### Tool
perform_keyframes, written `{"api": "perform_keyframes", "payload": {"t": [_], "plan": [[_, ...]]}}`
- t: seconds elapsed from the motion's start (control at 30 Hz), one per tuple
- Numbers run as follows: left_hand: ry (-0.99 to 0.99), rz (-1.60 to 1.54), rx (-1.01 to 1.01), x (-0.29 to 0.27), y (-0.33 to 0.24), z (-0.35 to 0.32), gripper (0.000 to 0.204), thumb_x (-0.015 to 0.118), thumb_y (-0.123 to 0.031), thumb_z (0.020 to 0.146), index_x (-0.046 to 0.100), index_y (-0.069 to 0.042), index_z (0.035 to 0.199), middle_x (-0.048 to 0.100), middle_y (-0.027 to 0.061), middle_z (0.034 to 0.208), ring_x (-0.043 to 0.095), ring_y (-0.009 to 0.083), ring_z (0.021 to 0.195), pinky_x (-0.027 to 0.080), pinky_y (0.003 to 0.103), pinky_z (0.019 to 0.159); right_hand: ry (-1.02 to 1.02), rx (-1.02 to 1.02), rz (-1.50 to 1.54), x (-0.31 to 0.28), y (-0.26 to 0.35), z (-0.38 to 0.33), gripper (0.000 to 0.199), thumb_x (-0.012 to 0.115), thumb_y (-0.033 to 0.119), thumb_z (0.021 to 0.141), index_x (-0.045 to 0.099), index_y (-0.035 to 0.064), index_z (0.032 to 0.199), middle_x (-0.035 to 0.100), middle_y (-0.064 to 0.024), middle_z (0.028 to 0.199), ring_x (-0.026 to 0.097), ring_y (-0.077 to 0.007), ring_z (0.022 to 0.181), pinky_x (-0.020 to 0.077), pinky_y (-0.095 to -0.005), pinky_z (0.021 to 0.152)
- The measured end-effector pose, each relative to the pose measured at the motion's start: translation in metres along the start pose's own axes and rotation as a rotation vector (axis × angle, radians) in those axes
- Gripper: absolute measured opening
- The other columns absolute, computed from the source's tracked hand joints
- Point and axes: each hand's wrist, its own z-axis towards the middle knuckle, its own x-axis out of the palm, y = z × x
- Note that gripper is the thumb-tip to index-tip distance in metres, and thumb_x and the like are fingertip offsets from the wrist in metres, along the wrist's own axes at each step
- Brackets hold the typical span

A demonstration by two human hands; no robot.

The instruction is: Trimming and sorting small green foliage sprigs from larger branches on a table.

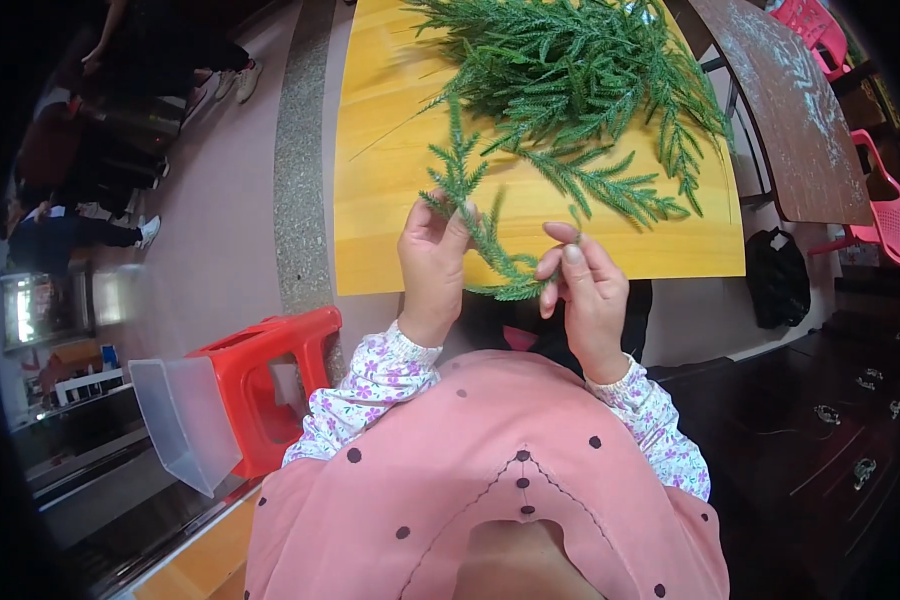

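Observation:
Between my two hands is a green needle-leaved sprig (486,238), bent into a curve near the table's front edge. My left hand (433,245) pinches its stem, with the leafy tip rising above the thumb. My right hand (587,282) has its fingers closed at the other end, where the sprig curls round; a short green tip pokes up between thumb and forefinger. A large heap of similar green branches (570,75) lies at the far side of the yellow table (390,215). One loose branch (610,188) spreads from the heap towards my right hand.
A red plastic stool (270,375) with a clear plastic bin (182,420) stands to my left. Beyond the table's right side are a worn brown table (785,110), pink chairs (885,205) and a black bag (778,278). Dark drawers (830,430) are at lower right. People stand at far left.

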Motion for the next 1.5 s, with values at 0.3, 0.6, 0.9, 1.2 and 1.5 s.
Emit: {"api": "perform_keyframes", "payload": {"t": [0.3, 0.6, 0.9, 1.2, 1.5], "plan": [[0.034, 0.458, 0.375, -0.011, 0.007, -0.008, 0.022, 0.063, 0.004, 0.080, 0.062, -0.001, 0.102, 0.058, 0.0048, 0.089, 0.057, 0.0136, 0.078, 0.048, 0.025, 0.068, 0.048, 0.088, -0.151, 0.003, 0.001, 0.017, 0.024, 0.047, 0.013, 0.098, 0.057, -0.0033, 0.112, 0.056, -0.0028, 0.075, 0.048, -0.0049, 0.050, 0.0429, -0.0189, 0.041], [0.247, 0.934, 0.783, -0.016, -0.001, -0.012, 0.047, 0.057, 0.014, 0.064, 0.067, -0.006, 0.105, 0.055, 0.0090, 0.084, 0.058, 0.0212, 0.072, 0.048, 0.030, 0.060, 0.095, 0.013, -0.599, 0.012, 0.003, 0.013, 0.021, 0.050, 0.008, 0.094, 0.059, -0.0059, 0.106, 0.057, -0.0030, 0.066, 0.051, -0.0056, 0.044, 0.0419, -0.0203, 0.039], [0.262, 1.059, 0.875, -0.018, 0.004, -0.013, 0.050, 0.057, 0.014, 0.063, 0.067, -0.007, 0.107, 0.055, 0.0088, 0.084, 0.057, 0.0217, 0.070, 0.047, 0.031, 0.060, 0.019, -0.280, -0.851, 0.007, -0.014, 0.011, 0.019, 0.051, 0.006, 0.092, 0.059, -0.0049, 0.105, 0.060, -0.0087, 0.065, 0.053, -0.0123, 0.041, 0.0438, -0.0260, 0.041], [0.286, 1.001, 0.844, -0.015, 0.014, -0.013, 0.040, 0.061, 0.012, 0.067, 0.068, -0.004, 0.103, 0.055, 0.0093, 0.082, 0.057, 0.0211, 0.067, 0.046, 0.028, 0.061, 0.027, -0.571, -1.235, -0.002, -0.025, 0.010, 0.026, 0.054, -0.002, 0.081, 0.058, -0.0025, 0.107, 0.062, -0.0154, 0.078, 0.063, -0.0259, 0.065, 0.0498, -0.0350, 0.054], [0.241, 0.228, -0.389, -0.015, 0.014, -0.012, 0.010, 0.065, -0.015, 0.088, 0.063, -0.005, 0.089, 0.054, -0.0028, 0.073, 0.049, 0.0064, 0.063, 0.038, 0.022, 0.052, 0.107, -0.644, -1.536, 0.000, -0.018, -0.002, 0.031, 0.057, 0.002, 0.077, 0.056, -0.0008, 0.108, 0.054, -0.0092, 0.072, 0.061, -0.0233, 0.063, 0.0486, -0.0329, 0.052]]}}
